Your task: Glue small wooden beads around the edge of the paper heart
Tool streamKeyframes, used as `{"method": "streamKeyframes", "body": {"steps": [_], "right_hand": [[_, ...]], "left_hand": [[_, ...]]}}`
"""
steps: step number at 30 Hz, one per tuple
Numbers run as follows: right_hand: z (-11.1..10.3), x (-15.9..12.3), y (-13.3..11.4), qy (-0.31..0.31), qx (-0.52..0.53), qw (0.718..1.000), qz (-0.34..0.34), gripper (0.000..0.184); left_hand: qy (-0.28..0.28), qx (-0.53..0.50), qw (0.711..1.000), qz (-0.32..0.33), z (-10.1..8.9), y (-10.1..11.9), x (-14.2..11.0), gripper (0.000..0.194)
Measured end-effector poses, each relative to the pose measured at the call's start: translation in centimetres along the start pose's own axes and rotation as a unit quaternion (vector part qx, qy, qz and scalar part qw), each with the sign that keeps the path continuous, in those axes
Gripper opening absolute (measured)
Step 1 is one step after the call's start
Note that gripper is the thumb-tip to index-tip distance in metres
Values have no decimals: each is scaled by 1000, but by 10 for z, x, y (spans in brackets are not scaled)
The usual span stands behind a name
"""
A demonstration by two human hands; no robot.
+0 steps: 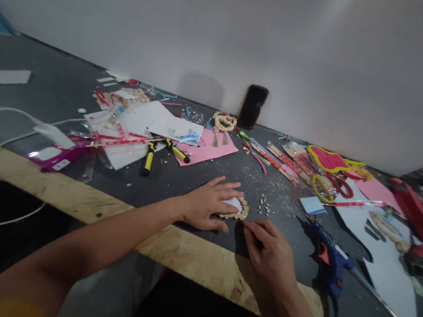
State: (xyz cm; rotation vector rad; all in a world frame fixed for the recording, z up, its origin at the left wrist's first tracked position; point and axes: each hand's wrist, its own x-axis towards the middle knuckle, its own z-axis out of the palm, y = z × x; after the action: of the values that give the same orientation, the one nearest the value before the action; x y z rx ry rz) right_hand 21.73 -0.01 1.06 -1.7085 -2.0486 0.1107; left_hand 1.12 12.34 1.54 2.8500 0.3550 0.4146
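My left hand [207,205] lies with fingers spread across a small white paper shape [235,204] and covers its left part. Small beige pieces [244,209] line the edge of that paper. Just below its right edge, my right hand [272,246] has thumb and forefinger pinched together; whatever may be between them is too small to make out. Several loose beige bits [263,203] lie on the dark table beyond the right hand. Off to the right rests a blue glue gun [331,259] with an orange trigger.
A phone [253,106] leans against the wall. Yellow-black pliers [148,158] lie near pink paper [212,147]. Scissors with red handles [341,186], bagged sticks [271,159] and cut white paper [390,275] crowd the right. At left are a purple tool [60,156] and white cable [6,146].
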Motion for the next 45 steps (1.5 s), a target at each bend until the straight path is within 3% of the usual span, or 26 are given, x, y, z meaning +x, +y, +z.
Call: {"method": "streamKeyframes", "body": {"steps": [9, 19, 29, 45], "right_hand": [[2, 2, 0, 1, -35, 999, -1, 25], [2, 4, 0, 8, -5, 1000, 26, 25], [5, 14, -9, 0, -41, 997, 73, 19], [8, 15, -6, 11, -63, 996, 60, 25]], "left_hand": [[2, -5, 1000, 1, 1, -1, 0, 49], [6, -5, 1000, -2, 3, -1, -1, 49], [19, -38, 997, -57, 4, -2, 2, 58], [7, -34, 998, -55, 6, -4, 2, 54]]}}
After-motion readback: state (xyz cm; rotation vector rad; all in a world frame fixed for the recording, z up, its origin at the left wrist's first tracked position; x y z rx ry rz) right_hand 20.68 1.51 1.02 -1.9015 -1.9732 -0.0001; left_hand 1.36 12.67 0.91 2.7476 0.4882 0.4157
